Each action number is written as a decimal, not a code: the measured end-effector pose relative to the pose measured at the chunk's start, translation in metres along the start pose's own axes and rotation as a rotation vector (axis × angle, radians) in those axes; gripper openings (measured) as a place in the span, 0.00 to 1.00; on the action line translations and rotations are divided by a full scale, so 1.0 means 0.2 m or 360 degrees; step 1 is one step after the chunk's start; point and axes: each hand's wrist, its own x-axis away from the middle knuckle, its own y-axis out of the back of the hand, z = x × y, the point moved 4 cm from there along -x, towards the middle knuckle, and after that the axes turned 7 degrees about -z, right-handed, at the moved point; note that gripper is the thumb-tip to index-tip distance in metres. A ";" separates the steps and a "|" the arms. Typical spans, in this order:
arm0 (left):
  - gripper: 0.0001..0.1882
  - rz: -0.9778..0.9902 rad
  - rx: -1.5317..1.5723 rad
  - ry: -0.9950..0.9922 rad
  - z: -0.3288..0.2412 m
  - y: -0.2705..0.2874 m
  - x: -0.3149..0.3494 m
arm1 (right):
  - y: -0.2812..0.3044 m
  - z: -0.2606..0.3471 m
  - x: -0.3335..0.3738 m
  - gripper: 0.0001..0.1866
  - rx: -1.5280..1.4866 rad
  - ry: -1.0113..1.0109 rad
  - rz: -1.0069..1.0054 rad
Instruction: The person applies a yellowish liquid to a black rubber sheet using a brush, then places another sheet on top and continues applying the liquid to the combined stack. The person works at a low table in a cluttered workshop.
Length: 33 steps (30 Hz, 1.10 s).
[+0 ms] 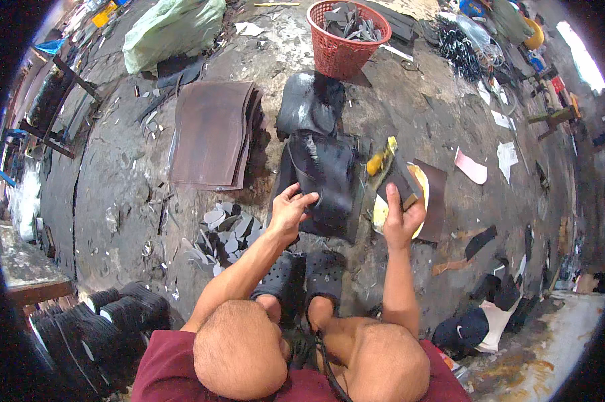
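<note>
My left hand (291, 213) rests at the left side of a smooth black sheet (329, 177), its thumb and forefinger apart on the surface. The sheet lies over other dark sheets on the floor in front of my feet. My right hand (403, 218) grips a dark flat piece (399, 179), thumb on top. A blurred yellow thing (381, 161) shows at the far end of that piece; its kind is unclear. Behind the right hand lie a pale yellow-edged piece (380, 213) and a brown sheet (436, 201).
A stack of brown sheets (212, 134) lies left, with grey oval cutouts (232, 231) nearer me. Beyond the black sheets stands a red basket (339, 57) of scraps. Black sole-shaped pieces (108, 338) are stacked lower left. A black cap (461, 331) lies lower right.
</note>
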 end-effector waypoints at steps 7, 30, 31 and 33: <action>0.22 0.0354 0.0202 -0.0476 -0.47 -0.25 -0.28 | 0.06 -0.02 -0.01 0.21 -0.0005 -0.0078 -0.0076; 0.22 0.0117 -0.1303 -0.1558 -0.02 0.00 -0.10 | -0.19 -0.10 -0.22 0.21 0.0331 -0.0148 0.0558; 0.24 0.0192 -0.1600 -0.1683 0.04 0.08 0.01 | -0.27 -0.12 -0.24 0.21 0.0439 -0.0140 0.0697; 0.28 0.0278 -0.2062 -0.1839 0.13 0.18 0.13 | -0.43 -0.17 -0.26 0.20 0.0659 -0.0105 0.0943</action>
